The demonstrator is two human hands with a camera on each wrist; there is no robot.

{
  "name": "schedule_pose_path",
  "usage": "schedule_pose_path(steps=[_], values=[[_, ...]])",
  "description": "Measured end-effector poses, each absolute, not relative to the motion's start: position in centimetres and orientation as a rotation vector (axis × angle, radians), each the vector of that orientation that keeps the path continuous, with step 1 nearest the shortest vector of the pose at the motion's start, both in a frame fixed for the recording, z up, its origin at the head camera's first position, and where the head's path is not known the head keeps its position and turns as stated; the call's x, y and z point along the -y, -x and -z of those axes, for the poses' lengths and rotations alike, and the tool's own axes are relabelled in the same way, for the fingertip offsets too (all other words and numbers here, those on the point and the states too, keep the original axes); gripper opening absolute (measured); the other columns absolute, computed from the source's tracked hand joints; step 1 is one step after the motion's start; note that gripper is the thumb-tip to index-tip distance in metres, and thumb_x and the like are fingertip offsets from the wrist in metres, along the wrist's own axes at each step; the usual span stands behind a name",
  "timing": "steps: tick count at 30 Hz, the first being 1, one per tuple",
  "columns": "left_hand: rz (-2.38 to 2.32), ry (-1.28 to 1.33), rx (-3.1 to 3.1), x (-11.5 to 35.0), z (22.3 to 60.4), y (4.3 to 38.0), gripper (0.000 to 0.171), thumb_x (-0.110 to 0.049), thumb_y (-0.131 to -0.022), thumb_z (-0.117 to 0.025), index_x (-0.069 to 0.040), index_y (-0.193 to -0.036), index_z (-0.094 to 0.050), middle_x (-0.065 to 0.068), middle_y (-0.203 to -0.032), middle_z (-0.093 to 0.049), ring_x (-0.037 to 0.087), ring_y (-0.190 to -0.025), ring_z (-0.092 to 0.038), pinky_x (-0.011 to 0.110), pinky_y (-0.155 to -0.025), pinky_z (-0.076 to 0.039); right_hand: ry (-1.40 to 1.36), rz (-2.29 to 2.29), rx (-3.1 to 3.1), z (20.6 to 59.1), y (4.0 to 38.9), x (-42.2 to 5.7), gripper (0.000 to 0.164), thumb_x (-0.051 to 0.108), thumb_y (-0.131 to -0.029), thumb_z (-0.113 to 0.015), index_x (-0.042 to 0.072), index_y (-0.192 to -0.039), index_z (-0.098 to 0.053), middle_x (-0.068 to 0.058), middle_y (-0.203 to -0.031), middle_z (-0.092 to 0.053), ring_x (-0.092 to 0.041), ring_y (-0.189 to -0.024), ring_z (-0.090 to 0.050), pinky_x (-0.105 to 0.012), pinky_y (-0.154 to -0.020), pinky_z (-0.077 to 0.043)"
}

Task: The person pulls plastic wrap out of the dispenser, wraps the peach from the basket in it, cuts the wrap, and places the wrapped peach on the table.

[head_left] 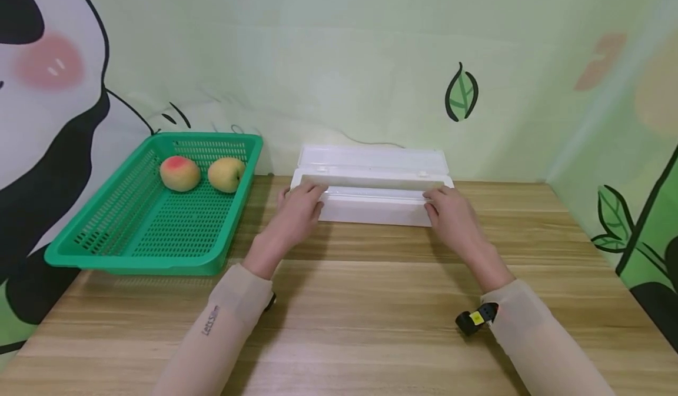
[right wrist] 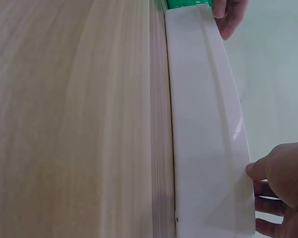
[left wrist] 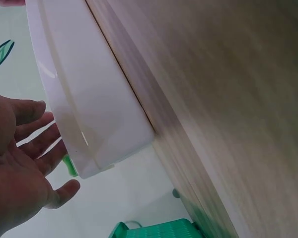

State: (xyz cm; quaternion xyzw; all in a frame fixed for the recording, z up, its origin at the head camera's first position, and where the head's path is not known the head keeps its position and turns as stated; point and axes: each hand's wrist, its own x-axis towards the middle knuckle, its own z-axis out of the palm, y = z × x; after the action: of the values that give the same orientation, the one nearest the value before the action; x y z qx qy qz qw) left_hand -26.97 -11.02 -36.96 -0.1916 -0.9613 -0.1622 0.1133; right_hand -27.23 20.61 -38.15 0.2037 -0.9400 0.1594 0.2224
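A long white plastic box (head_left: 375,212) lies at the back of the table, its hinged lid (head_left: 373,159) raised toward the wall. At the box's left end is my left hand (head_left: 298,210). In the left wrist view its spread fingers (left wrist: 42,141) reach behind the upper rim, with the thumb tip close to the edge. My right hand (head_left: 454,216) is at the right end. There the right wrist view shows its thumb tip overlapping the rim and its loosely bent fingers (right wrist: 269,205) along the same edge. Most of the box's inside is hidden behind its front wall.
To the left stands a green plastic basket (head_left: 132,262) with slotted walls. Two peaches lie in it, one with a red blush (head_left: 180,173) and one yellow (head_left: 226,175). A printed wall cloth (head_left: 360,84) hangs directly behind the wooden table (head_left: 365,313).
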Motion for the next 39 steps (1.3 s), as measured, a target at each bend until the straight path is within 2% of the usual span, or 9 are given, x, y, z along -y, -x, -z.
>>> schedule_pose_path(steps=[8,18,27,34,39], values=[[0.512,0.544,2.810,11.0,37.1,27.4,0.030,-0.011,-0.099,-0.059,-0.005,-0.128,-0.063,0.008,-0.126,-0.058,0.027,-0.119,-0.052,0.055,-0.102,-0.022,-0.484,-0.496,2.644,37.9,27.3,-20.5,0.012,0.002,-0.091,-0.068,-0.004,-0.101,-0.072,-0.017,-0.102,-0.064,-0.036,-0.095,-0.062,-0.042,-0.082,-0.047],[0.624,0.445,2.755,10.7,37.5,28.1,0.019,-0.016,-0.098,-0.059,-0.008,-0.112,-0.071,0.005,-0.117,-0.061,0.025,-0.113,-0.056,0.053,-0.099,-0.027,-0.344,-0.612,2.693,37.6,27.2,-20.2,0.013,0.005,-0.091,-0.070,-0.002,-0.100,-0.074,-0.017,-0.106,-0.065,-0.037,-0.100,-0.063,-0.044,-0.082,-0.047],[0.675,0.341,2.736,10.4,36.9,28.2,0.017,-0.014,-0.097,-0.062,-0.010,-0.107,-0.075,0.002,-0.111,-0.067,0.023,-0.105,-0.062,0.048,-0.089,-0.034,-0.259,-0.700,2.714,37.2,27.2,-19.9,0.012,0.007,-0.091,-0.070,0.000,-0.099,-0.075,-0.015,-0.107,-0.065,-0.036,-0.102,-0.062,-0.043,-0.084,-0.046],[0.629,0.340,2.678,10.5,36.6,28.8,0.013,-0.013,-0.094,-0.066,-0.013,-0.095,-0.078,-0.002,-0.093,-0.071,0.019,-0.086,-0.068,0.038,-0.075,-0.045,-0.240,-0.706,2.738,36.9,27.1,-19.9,0.013,0.008,-0.091,-0.069,0.001,-0.101,-0.074,-0.015,-0.107,-0.066,-0.036,-0.102,-0.061,-0.043,-0.085,-0.045],[0.589,0.316,2.710,10.3,36.6,29.1,0.012,-0.014,-0.095,-0.066,-0.014,-0.093,-0.078,-0.003,-0.091,-0.071,0.019,-0.085,-0.068,0.038,-0.077,-0.044,-0.242,-0.711,2.760,36.8,27.2,-20.1,0.013,0.009,-0.092,-0.069,0.002,-0.102,-0.073,-0.015,-0.106,-0.066,-0.035,-0.103,-0.060,-0.043,-0.087,-0.043]])
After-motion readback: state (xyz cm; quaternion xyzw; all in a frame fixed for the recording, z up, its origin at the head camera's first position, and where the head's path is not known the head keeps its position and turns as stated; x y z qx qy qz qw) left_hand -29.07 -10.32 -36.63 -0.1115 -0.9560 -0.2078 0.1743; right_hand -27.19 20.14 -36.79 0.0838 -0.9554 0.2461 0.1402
